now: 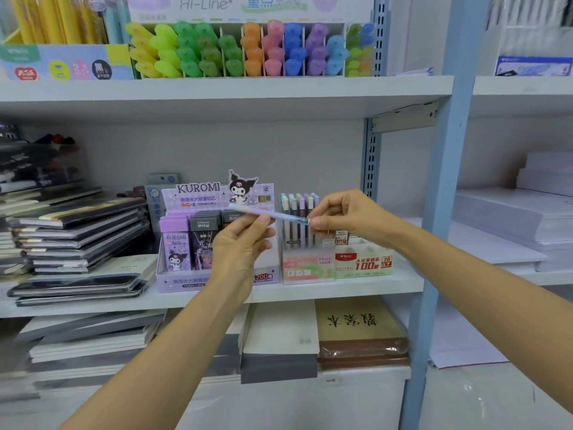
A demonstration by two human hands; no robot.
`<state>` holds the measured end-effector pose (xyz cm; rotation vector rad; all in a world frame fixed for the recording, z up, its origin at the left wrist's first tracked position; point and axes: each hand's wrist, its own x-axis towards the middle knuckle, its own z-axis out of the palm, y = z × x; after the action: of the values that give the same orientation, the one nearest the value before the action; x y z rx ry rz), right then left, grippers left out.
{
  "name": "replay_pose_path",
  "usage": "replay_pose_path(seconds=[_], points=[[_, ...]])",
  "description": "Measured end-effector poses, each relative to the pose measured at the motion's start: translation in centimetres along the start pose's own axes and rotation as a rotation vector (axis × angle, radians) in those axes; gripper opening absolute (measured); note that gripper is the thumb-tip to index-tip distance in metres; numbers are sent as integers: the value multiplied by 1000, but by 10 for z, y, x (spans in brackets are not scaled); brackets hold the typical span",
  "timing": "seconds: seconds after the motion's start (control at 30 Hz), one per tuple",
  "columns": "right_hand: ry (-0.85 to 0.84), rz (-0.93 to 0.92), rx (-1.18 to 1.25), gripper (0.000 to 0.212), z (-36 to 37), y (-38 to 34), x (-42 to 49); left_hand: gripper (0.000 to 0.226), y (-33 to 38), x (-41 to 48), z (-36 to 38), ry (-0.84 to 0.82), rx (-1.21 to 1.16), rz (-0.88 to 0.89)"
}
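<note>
In front of the middle shelf (341,290), at the height of the small display boxes, I see a thin pen (283,216) held almost level between two hands. Its right end is hidden inside the fingertips of the right hand (344,212), so I cannot tell if there is a tip or a cap there. The left hand (238,246) covers the middle of the purple box (214,197) behind it, and the print on the pen is too small for me to read. The markers (248,51) on the upper shelf are blurred, and the top of their box is cut off by the frame.

The left hand pinches the pen from below, with thumb and curled fingers closed on the barrel. The right hand pinches the other end with thumb and forefinger.

The pen is a smooth, straight plastic tube, lilac with a pale end on the left and a clear part on the right. The purple box is printed cardboard with flat packs standing in it. Just beside it, a pink box (307,265) holds upright pens. To the left lie flat notebooks (80,231) in glossy wrap, stacked unevenly. To the right, past a blue metal post (446,181), lies white paper (508,225) in square stacks.
</note>
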<state>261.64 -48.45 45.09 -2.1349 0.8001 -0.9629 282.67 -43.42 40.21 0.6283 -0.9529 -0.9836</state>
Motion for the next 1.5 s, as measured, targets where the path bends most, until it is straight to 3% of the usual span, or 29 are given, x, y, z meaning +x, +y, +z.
replay_pose_path(seconds=[0.17,0.3,0.43,0.57,0.73,1.07,1.23,1.4,1.5], points=[[91,-6,12,15,-13,-5,-6,7,0,-5,8,21,75,30],[304,-2,18,14,-41,-6,-6,23,-7,-4,5,-33,584,236],[451,-18,-49,15,-60,-8,-5,42,-19,-6,3,-334,1136,538],[565,-90,-79,12,-67,-16,3,59,-35,-6,0,-504,1503,631],[493,-56,-227,9,-54,-15,16,54,-35,-8,-8,-486,1507,767],[369,-79,-579,8,-51,-9,25,57,-37,-11,-18,-484,1494,770],[212,-98,-767,8,-29,-3,37,59,-39,-12,-19,-473,1496,745],[102,-36,-781,5,-38,-11,40,60,-41,-13,-21,-486,1489,736],[142,-21,-662,12,-34,-12,43,60,-41,-13,-21,-480,1482,723]])
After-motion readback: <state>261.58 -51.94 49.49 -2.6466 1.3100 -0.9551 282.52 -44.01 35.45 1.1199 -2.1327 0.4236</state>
